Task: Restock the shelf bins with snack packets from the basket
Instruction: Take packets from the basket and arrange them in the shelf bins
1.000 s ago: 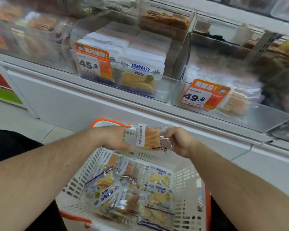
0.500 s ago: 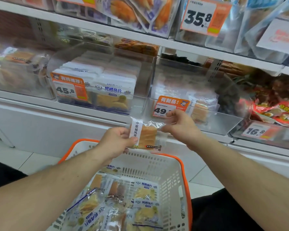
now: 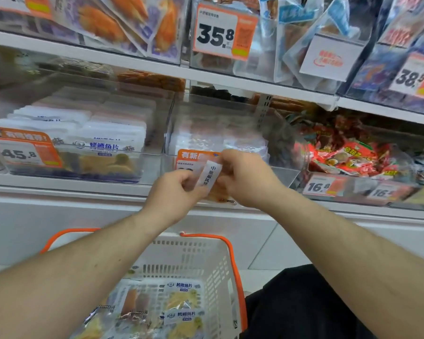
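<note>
Head view: L hand and R hand both pinch one snack packet, long axis near upright, label strip facing cam. Target clear bin lies at 12 o'clock, just beyond; R hand nearer. Basket at 6 o'clock, well apart, pkts left inside.

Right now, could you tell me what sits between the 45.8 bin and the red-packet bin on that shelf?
In the head view, one clear bin with pale packets lies between them; both hands, left hand and right hand, hold a snack packet before it.
</note>
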### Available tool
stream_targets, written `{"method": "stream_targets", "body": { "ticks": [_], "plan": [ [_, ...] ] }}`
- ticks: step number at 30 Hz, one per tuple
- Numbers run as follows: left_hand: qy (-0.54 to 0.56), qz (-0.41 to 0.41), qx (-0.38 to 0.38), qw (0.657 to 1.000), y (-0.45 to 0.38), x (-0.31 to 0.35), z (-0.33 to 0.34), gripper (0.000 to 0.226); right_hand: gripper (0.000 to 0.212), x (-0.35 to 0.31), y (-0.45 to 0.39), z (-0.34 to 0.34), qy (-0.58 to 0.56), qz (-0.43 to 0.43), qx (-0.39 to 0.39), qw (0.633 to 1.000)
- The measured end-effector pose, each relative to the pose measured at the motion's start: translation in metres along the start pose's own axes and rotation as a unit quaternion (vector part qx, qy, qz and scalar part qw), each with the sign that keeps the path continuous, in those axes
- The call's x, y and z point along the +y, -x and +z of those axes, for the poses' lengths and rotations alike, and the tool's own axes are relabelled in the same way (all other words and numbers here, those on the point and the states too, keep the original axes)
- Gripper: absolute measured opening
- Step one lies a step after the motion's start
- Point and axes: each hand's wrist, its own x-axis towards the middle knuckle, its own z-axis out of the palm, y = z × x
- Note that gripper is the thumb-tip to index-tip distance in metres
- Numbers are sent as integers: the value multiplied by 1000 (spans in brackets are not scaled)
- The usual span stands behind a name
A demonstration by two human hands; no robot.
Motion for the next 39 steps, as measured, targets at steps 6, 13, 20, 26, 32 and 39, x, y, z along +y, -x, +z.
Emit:
{"method": "stream_targets", "body": {
  "ticks": [6,13,20,26,32,39],
  "plan": [
    [-282,57,162,944,-33,18,-7,115,23,26,-24,-62,77,-8,141,987],
    [-395,-25,120,911,-50,-10,-1,127,21,62,-69,-50,188,6,67,980],
    [-431,-16,140,891,-51,-13,4,119,13,81,-97,-7,162,63,-37,984],
    [-433,-19,151,889,-53,-17,6,118,12,93,-110,11,112,68,-57,990],
    [-432,-18,145,890,-52,-14,3,119,13,93,-113,11,102,85,-65,989],
    [-396,-35,88,914,-50,-4,-4,126,27,61,-93,9,176,-33,109,978]
  ]
}}
